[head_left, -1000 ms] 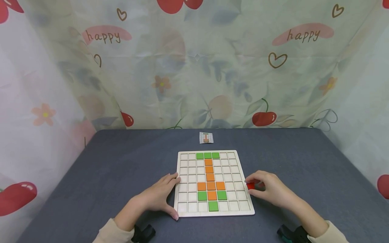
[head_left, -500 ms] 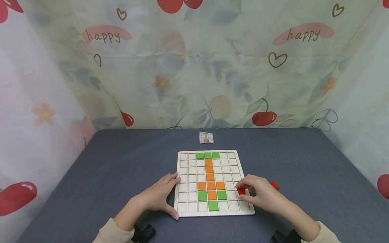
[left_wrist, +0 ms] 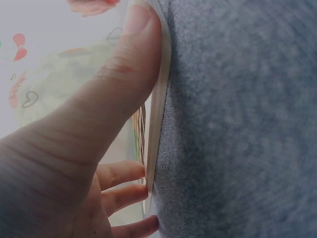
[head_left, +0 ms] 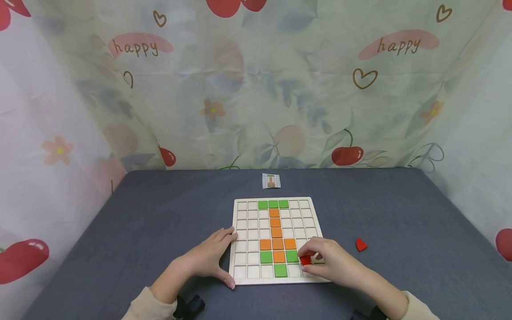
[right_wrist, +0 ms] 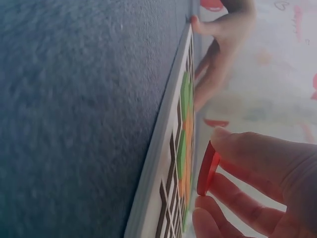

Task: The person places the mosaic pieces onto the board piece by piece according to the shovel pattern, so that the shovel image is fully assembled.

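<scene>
A white grid board (head_left: 244,273) lies on the table, with green tiles (head_left: 280,270) and orange tiles (head_left: 276,232) set in its squares. My left hand (head_left: 210,258) rests with spread fingers along the board's left edge, thumb near the front corner. In the left wrist view the thumb (left_wrist: 131,69) lies against the board's rim. My right hand (head_left: 330,262) pinches a red tile (head_left: 306,260) between thumb and fingers over the right part of the board, beside a green tile. The right wrist view shows this red tile (right_wrist: 208,168) tilted on edge, close over the grid.
Another red tile (head_left: 361,244), with one curved side, lies on the dark table (head_left: 180,200) right of the board. A small pattern card (head_left: 271,181) sits behind the board. A printed curtain (head_left: 260,89) hangs beyond the table's far edge.
My right hand has moved left from the board's right edge over the grid, carrying the red tile. This uncovers another red tile on the table. My left hand has stayed in place.
</scene>
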Available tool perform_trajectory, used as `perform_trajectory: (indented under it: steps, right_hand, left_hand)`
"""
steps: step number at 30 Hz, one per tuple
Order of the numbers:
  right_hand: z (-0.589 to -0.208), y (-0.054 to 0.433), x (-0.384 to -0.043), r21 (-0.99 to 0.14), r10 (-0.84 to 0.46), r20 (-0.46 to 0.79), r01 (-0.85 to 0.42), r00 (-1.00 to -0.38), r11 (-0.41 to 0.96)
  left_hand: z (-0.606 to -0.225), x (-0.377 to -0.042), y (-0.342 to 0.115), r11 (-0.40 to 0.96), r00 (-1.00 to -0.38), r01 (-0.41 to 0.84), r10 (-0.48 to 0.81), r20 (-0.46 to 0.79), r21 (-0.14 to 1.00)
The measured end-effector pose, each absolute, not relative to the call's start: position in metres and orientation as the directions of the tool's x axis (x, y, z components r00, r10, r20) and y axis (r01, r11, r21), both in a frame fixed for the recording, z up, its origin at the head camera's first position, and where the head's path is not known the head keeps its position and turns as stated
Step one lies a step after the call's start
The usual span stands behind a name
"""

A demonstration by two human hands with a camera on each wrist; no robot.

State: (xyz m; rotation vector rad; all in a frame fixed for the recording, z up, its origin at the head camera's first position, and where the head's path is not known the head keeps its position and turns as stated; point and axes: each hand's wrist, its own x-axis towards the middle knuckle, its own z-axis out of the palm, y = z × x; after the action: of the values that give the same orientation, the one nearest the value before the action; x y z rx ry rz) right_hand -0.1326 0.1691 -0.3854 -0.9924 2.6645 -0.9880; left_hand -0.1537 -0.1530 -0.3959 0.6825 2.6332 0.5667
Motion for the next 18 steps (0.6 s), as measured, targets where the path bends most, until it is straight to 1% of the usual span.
perform_trajectory:
  steps: [6,11,18]
  right_hand:
    - [-0.389,0.159,-0.131,-0.593,-0.628,0.134,-0.570,-0.766,0.569]
    - [-0.391,0.149,-0.127,-0.570,-0.616,0.149,-0.577,-0.773,0.586]
    - [-0.393,0.135,-0.124,-0.505,-0.572,0.113,-0.543,-0.812,0.671]
  left_hand:
    - [-0.398,-0.154,-0.154,0.796,-0.815,0.385,0.530,-0.232,0.466]
    - [-0.398,-0.155,-0.154,0.797,-0.815,0.385,0.531,-0.233,0.466]
    - [-0.399,-0.155,-0.154,0.802,-0.817,0.383,0.526,-0.237,0.458]
